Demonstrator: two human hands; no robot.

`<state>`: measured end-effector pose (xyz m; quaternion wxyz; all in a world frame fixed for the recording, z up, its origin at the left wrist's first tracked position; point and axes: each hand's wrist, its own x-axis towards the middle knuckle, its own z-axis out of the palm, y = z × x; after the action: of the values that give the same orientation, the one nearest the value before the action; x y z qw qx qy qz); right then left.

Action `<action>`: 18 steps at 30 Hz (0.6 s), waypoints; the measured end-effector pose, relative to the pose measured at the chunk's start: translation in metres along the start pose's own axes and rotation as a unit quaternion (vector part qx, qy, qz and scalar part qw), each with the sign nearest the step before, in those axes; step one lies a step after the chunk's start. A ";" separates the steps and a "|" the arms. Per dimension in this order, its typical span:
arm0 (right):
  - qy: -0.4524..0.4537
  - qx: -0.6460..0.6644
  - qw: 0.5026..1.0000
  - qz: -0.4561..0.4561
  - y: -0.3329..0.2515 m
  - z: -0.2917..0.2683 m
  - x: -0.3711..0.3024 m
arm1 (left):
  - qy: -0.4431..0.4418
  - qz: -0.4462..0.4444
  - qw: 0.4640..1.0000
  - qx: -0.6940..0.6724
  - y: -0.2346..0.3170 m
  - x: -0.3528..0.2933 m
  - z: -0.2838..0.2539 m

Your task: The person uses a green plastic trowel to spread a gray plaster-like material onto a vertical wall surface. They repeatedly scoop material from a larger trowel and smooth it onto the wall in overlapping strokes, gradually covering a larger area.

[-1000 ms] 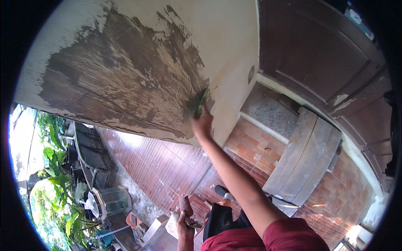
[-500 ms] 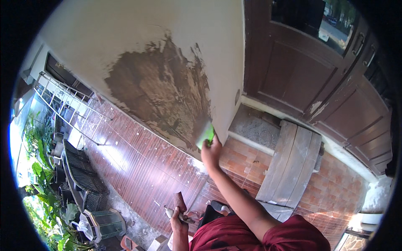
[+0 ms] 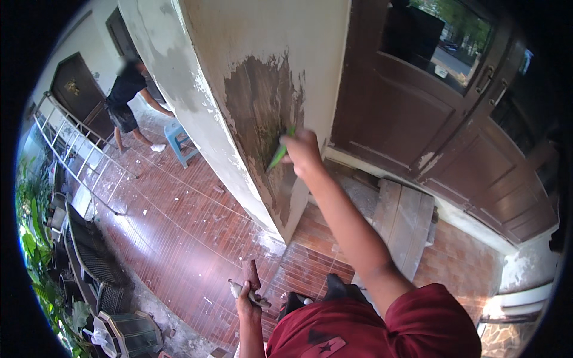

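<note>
My right hand (image 3: 304, 150) reaches up to the wall corner and is closed round a flat green scraper (image 3: 277, 157). The scraper's edge lies against a dark, wet-looking patch (image 3: 253, 95) streaked over the cream wall (image 3: 268, 27). Low in front of my body, my left hand (image 3: 245, 301) is closed round a small tool with a reddish-brown, flat, blocky end (image 3: 250, 274). A whitish part of it sticks out beside my thumb; its exact kind cannot be made out.
Brown double doors (image 3: 412, 107) stand to the right, above a step with wooden planks (image 3: 403, 221). At far left another person (image 3: 126, 95) bends by a blue stool (image 3: 176, 140). A metal ladder (image 3: 77, 143), black bench (image 3: 92, 250) and glass lantern (image 3: 134, 334) line the left side.
My right hand and the scraper have moved up along the patch. The view has shifted, bringing the wall's left side, the other person and the stool into sight. My left hand keeps its hold.
</note>
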<state>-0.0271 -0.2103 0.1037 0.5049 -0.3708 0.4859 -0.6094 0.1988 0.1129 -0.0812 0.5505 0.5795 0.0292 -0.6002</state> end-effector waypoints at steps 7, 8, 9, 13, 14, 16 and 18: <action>0.006 0.033 0.994 -0.100 -0.073 -0.046 -0.029 | -0.075 -0.025 0.997 0.017 0.007 0.026 0.018; -0.002 0.035 0.989 -0.145 -0.053 -0.057 -0.031 | -0.082 -0.026 0.996 0.022 0.007 0.030 0.019; 0.059 0.023 0.995 -0.083 -0.026 -0.066 -0.032 | -0.083 -0.029 0.996 0.027 0.007 0.032 0.018; 0.132 -0.037 0.984 0.115 0.109 -0.073 -0.026 | -0.065 -0.023 0.996 0.048 0.009 0.032 0.019; 0.157 -0.082 0.967 0.182 0.135 -0.065 -0.021 | -0.056 -0.019 0.997 0.055 0.010 0.030 0.020; 0.179 -0.031 0.961 0.207 0.166 -0.043 -0.014 | -0.043 -0.022 0.997 0.052 0.012 0.022 0.023; 0.114 -0.009 0.978 0.176 0.159 -0.027 -0.008 | -0.023 -0.015 0.999 0.047 0.014 0.012 0.027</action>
<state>-0.0106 -0.1995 -0.0562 0.5418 -0.2119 0.6033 -0.5454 0.1942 0.0816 -0.0726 0.5140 0.5905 -0.0025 -0.6222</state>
